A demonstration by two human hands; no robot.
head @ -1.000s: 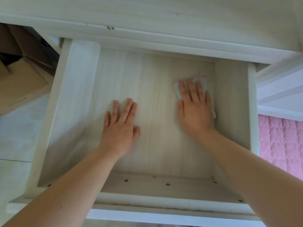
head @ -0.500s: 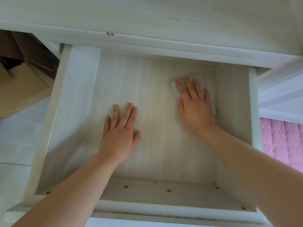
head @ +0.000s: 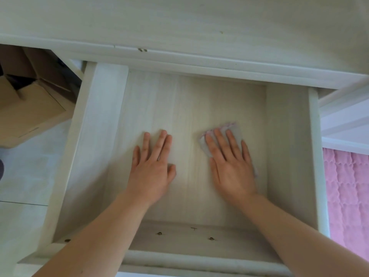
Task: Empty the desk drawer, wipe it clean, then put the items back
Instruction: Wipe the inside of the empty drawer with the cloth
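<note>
The pale wooden desk drawer (head: 287, 156) is pulled out below me, and nothing lies in it but my hands and a cloth. My left hand (head: 151, 168) rests flat on the drawer floor, left of the middle, fingers straight and spread. With straight fingers my right hand (head: 231, 166) presses a small grey cloth (head: 233, 128) with a pink edge onto the floor right of the middle. Most of the cloth is hidden under that hand.
The desk top (head: 179, 27) overhangs the drawer's far end. Brown cardboard boxes (head: 30, 108) stand on the pale floor to the left. A pink quilted fabric (head: 347, 196) lies at the right, beyond the drawer's side wall.
My right hand has slid the cloth back toward me and a little to the left, away from the drawer's right wall. My left hand has stayed put on the drawer floor.
</note>
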